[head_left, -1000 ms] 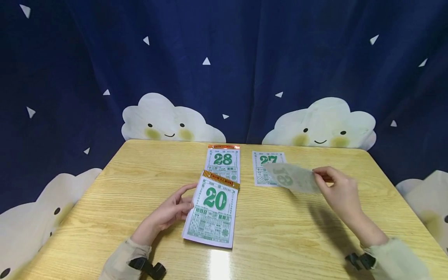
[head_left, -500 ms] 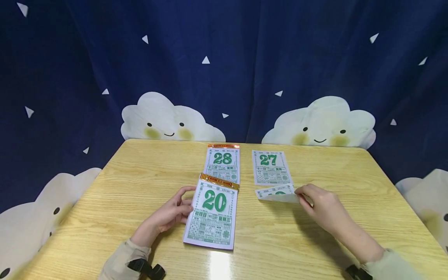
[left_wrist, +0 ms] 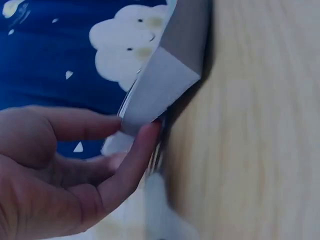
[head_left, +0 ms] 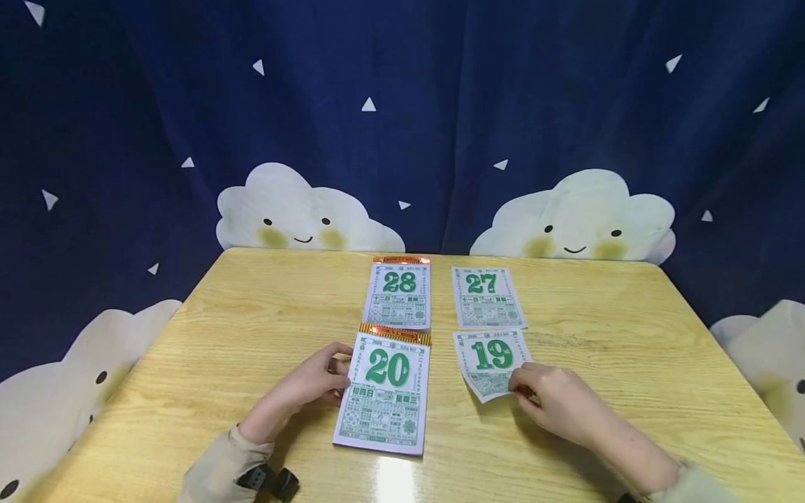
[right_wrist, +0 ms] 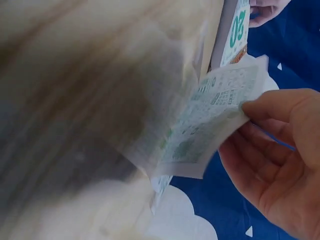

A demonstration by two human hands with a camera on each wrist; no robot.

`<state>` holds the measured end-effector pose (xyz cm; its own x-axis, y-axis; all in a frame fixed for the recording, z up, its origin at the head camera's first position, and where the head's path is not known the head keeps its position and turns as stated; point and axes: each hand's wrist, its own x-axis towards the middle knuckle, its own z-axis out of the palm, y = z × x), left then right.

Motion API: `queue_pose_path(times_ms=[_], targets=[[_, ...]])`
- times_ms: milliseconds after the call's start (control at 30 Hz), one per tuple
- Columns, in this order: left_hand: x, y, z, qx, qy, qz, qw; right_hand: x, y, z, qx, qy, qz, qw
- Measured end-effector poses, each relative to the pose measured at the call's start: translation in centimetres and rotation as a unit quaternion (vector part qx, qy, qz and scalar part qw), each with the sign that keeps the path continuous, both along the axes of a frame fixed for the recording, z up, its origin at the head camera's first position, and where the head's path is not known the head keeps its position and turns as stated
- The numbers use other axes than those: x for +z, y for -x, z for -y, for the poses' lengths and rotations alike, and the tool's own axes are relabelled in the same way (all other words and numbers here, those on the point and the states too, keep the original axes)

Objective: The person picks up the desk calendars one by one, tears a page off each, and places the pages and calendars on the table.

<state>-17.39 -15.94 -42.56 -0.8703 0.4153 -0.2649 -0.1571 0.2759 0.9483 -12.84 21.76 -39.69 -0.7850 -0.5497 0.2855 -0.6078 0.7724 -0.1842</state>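
Note:
A calendar pad showing 20 (head_left: 382,412), with an orange and black striped header, lies at the middle front of the table. My left hand (head_left: 308,385) pinches its left edge; in the left wrist view the thumb and a finger sit on either side of the pad's pages (left_wrist: 160,82). To the right is a loose calendar sheet showing 19 (head_left: 493,353). Its lower right corner is pinched by my right hand (head_left: 560,404), and its lower part is lifted and curved. The right wrist view shows the thin sheet (right_wrist: 210,120) bending from my fingertips.
Behind the front pad stands out a second calendar pad showing 28 (head_left: 399,300), its lower end meeting the front pad's header. Just beyond the 19 sheet lies a flat sheet showing 27 (head_left: 489,307). A dark blue curtain (head_left: 415,126) hangs behind the wooden table (head_left: 264,307).
My right hand has brought the 19 sheet down and toward me, from over the 27 sheet to the table below it, printed face now up. The left hand stays on the front pad.

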Motion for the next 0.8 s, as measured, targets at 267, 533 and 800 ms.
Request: queue_pose_path(times_ms=[267,533,800], targets=[[0.3,-0.3,-1.1,0.072,0.061,0.004,0.9955,-0.9,-0.8,0.9,0.031,-0.05,0.016,0.9981],[0.6,0.1,-2.4,0.098,0.092,0.007,0.9909,-1.7,-1.3,1.4,0.047,-0.077,0.053,0.9945],[0.7,0.4,-2.9,0.098,0.101,0.004,0.99,-1.7,-1.4,1.5,0.042,-0.087,0.082,0.9919]])
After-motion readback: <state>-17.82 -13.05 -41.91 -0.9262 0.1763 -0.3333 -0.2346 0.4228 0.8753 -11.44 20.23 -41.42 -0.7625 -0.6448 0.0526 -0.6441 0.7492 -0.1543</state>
